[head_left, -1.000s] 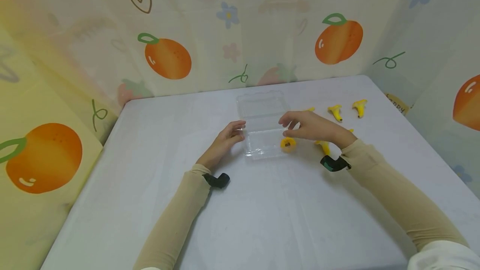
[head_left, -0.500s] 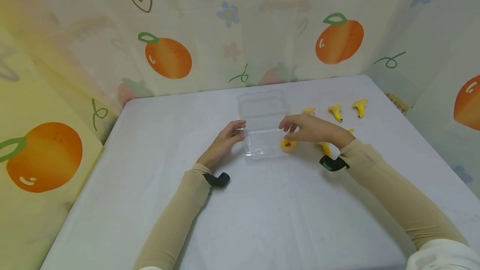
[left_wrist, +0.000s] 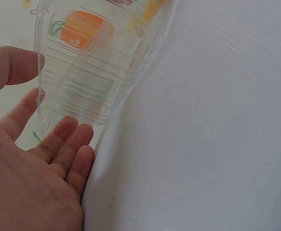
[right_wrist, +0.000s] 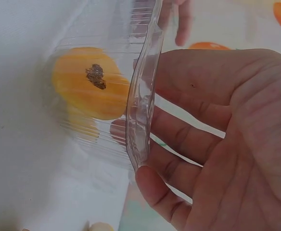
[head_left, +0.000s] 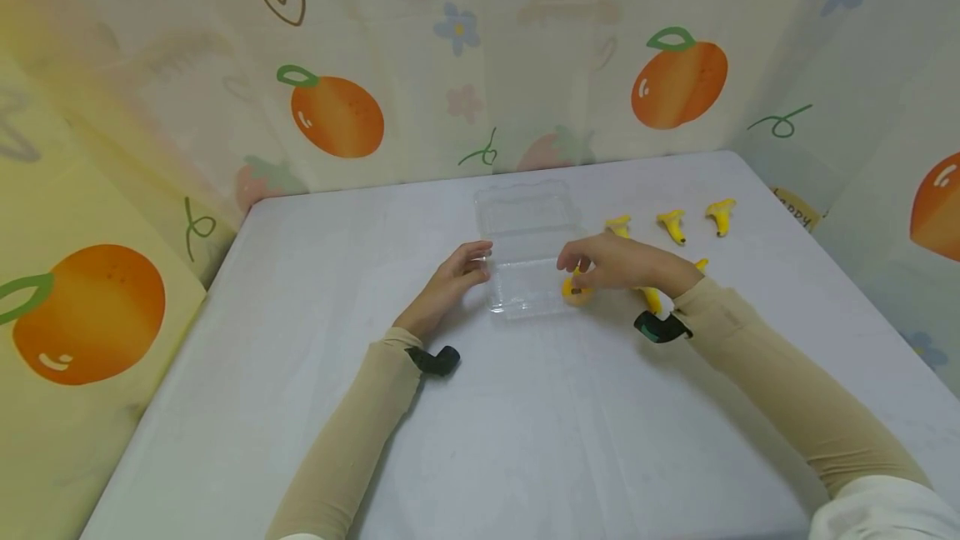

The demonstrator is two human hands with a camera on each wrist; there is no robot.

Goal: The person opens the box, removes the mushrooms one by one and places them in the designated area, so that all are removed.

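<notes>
A clear plastic clamshell box (head_left: 517, 286) stands on the table with its lid (head_left: 525, 207) folded back. At its left rim rests my left hand (head_left: 450, 277), thumb and index tips touching the edge, the other fingers (left_wrist: 78, 156) relaxed against the outer wall. In the box's right end is a yellow-orange toy fruit (right_wrist: 90, 82) with a rough brown spot. My right hand (head_left: 618, 261) reaches over the right rim, and its thumb and a finger hold the toy from two sides. The right fingertips are partly hidden behind the plastic.
Several small yellow banana-shaped toys lie right of the box: one banana toy (head_left: 671, 226) behind my right hand, another banana toy (head_left: 720, 216) farther right, and one banana toy (head_left: 649, 300) partly behind the wrist. A patterned cloth (head_left: 487, 90) hangs behind the table (head_left: 315, 332).
My right hand has lowered slightly toward me, its thumb coming down over the yellow-orange toy. A banana toy behind that hand shows more now. Left hand and box have stayed put.
</notes>
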